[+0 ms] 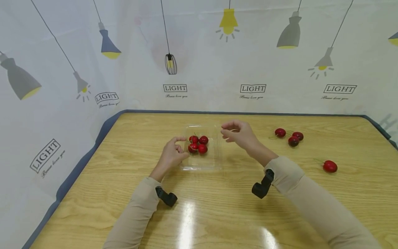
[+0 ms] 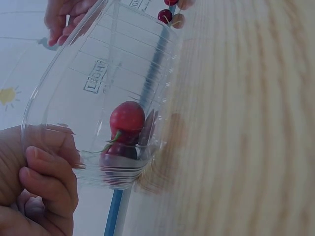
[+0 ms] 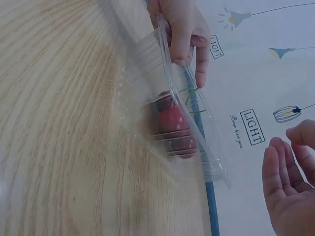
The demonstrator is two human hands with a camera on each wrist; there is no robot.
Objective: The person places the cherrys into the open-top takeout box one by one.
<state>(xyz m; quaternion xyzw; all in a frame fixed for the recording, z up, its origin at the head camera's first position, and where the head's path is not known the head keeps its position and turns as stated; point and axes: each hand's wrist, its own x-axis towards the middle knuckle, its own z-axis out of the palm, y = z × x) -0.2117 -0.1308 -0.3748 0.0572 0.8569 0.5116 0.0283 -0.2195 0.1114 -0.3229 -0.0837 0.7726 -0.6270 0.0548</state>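
Observation:
A clear plastic container [image 1: 205, 162] sits on the table with several red cherries [image 1: 202, 149] grouped toward its left side, some with green stems. At its left rim my left hand [image 1: 171, 152] holds on, thumb toward the front and index finger toward the back; in the left wrist view its other fingers [image 2: 54, 182] are curled beside the wall. Just off the container's right rim hovers my right hand [image 1: 239, 133], with nothing between its loosely bent fingers. The right wrist view shows that hand [image 3: 293, 182] apart from the container wall [image 3: 170, 54].
Three cherries [image 1: 293, 141] lie together at the right of the wooden table [image 1: 224, 207]. A single cherry [image 1: 330, 166] with a stem is closer to me on the right. Behind the table hangs a white backdrop [image 1: 205, 69] printed with lamps.

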